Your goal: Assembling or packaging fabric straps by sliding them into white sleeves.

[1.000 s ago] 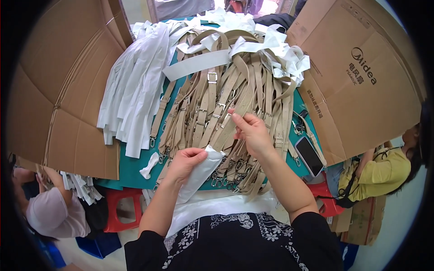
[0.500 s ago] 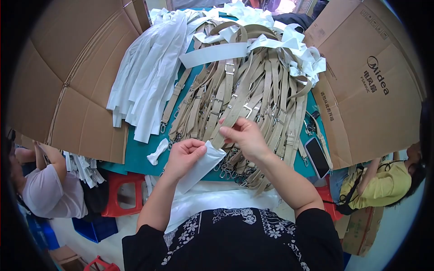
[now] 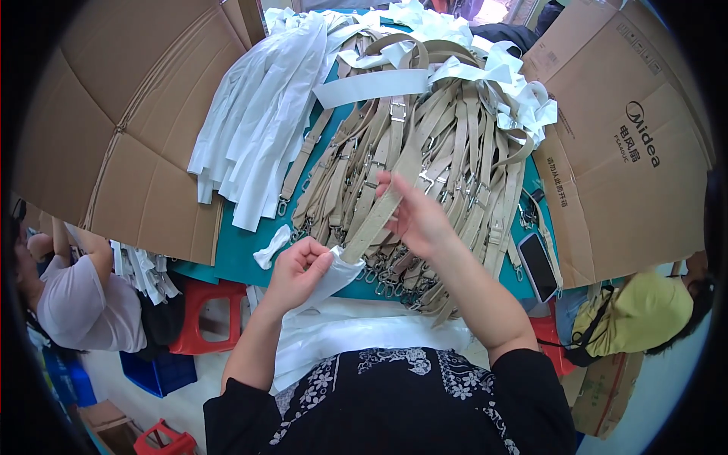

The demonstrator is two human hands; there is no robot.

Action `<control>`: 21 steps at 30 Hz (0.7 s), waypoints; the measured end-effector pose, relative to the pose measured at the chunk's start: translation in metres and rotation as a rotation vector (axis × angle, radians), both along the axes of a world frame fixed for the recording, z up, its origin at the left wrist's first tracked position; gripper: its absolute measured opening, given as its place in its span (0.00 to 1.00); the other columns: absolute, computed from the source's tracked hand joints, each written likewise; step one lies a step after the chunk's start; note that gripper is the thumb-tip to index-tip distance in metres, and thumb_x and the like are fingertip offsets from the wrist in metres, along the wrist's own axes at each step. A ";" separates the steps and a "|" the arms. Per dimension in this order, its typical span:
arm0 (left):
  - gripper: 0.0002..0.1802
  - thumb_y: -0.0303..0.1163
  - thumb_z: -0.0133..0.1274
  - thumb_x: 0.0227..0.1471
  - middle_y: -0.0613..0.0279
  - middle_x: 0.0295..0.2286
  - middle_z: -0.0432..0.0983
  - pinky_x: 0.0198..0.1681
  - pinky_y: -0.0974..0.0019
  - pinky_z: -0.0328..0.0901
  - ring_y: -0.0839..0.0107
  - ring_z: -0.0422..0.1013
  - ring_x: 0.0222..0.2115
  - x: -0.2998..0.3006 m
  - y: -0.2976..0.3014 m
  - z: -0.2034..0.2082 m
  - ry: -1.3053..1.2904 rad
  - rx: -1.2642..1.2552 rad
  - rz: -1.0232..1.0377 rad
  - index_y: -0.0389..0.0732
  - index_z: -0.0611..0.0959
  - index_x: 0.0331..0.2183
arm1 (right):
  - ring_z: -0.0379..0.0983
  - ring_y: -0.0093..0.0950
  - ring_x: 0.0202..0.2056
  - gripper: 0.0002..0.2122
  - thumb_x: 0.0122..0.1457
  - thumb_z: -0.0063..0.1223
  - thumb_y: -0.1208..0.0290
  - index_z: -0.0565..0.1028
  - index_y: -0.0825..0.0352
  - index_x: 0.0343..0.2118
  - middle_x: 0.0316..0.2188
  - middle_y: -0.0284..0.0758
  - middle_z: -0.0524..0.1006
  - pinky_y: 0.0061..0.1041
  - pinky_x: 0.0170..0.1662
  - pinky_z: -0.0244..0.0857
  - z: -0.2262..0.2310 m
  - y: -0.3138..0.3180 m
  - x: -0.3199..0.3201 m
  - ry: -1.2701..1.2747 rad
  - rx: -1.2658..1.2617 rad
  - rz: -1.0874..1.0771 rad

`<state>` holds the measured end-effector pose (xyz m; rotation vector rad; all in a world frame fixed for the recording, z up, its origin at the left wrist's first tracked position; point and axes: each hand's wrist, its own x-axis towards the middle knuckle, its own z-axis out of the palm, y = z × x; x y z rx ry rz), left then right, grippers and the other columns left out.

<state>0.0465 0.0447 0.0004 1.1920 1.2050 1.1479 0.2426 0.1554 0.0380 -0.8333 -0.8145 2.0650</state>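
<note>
My left hand (image 3: 299, 271) is closed in a pinch on the mouth of a white plastic sleeve (image 3: 322, 287). The lower end of a beige strap (image 3: 370, 231) goes into that mouth. My right hand (image 3: 417, 216) is alongside the strap farther up, its fingers loosely apart and touching or almost touching it. Beyond my hands, a thick heap of similar beige straps (image 3: 455, 136) with metal buckles and clips covers the table. At the heap's left lies a pile of long white sleeves (image 3: 262, 114).
Tall cardboard sheets flank the teal table (image 3: 235, 254): one on the left (image 3: 159, 136), one on the right (image 3: 607, 167). A phone (image 3: 537, 265) lies near the right edge. A crumpled white piece (image 3: 271, 246) is left of my hand. People sit at both sides; red stools (image 3: 208, 315) stand below.
My right hand has loosened from its pinch, fingers spreading, and moved slightly up along the strap. The strap end is now in the sleeve mouth. The whole view has shifted a little.
</note>
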 end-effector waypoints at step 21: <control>0.06 0.28 0.47 0.51 0.72 0.19 0.69 0.23 0.82 0.55 0.87 0.60 0.19 -0.002 -0.012 -0.016 -0.052 -0.034 0.235 0.37 0.72 0.26 | 0.69 0.22 0.35 0.17 0.59 0.37 0.59 0.64 0.62 0.48 0.32 0.30 0.72 0.23 0.43 0.63 -0.001 0.003 -0.024 0.144 0.038 -0.120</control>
